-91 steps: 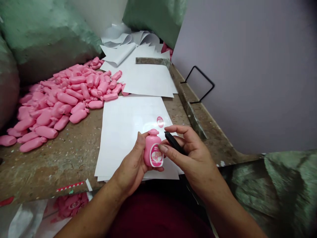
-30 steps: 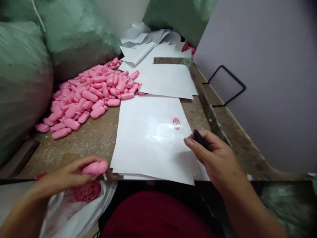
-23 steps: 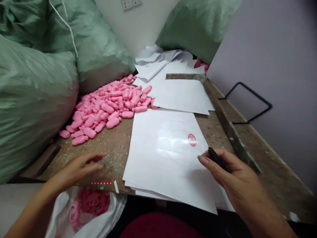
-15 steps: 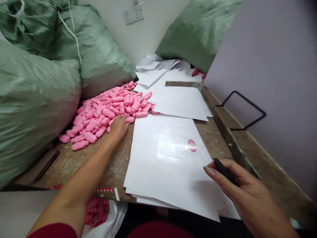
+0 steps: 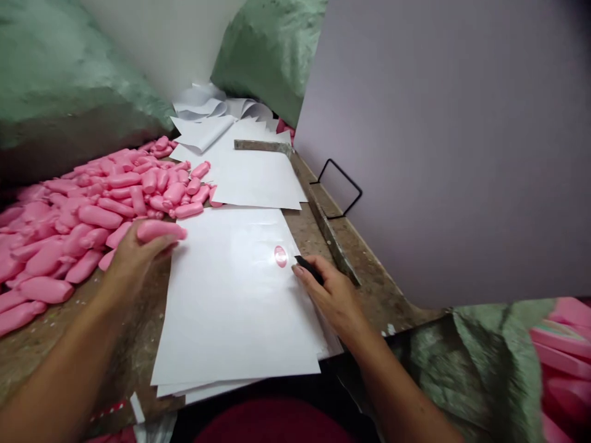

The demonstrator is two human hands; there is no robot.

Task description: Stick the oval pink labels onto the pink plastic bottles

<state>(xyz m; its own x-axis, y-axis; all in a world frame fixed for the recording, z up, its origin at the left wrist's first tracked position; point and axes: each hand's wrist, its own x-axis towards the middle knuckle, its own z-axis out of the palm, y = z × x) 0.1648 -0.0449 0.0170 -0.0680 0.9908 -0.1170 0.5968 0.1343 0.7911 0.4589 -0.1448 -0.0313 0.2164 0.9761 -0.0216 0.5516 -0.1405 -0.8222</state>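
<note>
A small pink bottle (image 5: pixel 159 230) is in my left hand (image 5: pixel 133 252), gripped between thumb and fingers over the left edge of the paper. Behind that hand spreads a heap of similar pink bottles (image 5: pixel 96 215). My right hand (image 5: pixel 332 295) is closed around a slim black tool (image 5: pixel 309 269), whose kind I cannot make out. Its tip is close beside an oval pink sticker (image 5: pixel 281 256) on the glossy white sheet (image 5: pixel 221 307). This sheet lies on top of a few others at the front of the worktable.
More white sheets (image 5: pixel 253 178) lie farther back, under a metal bar (image 5: pixel 261 146). Green sacks (image 5: pixel 55 80) stand behind the bottles. A pale panel (image 5: pixel 438 154) rises at the right, near a black wire bracket (image 5: pixel 344 184). Pink items (image 5: pixel 563 357) fill an open sack at lower right.
My left hand has picked a bottle from the heap and brought it toward the sheet. My right hand has moved closer to the sticker. The head view has turned right.
</note>
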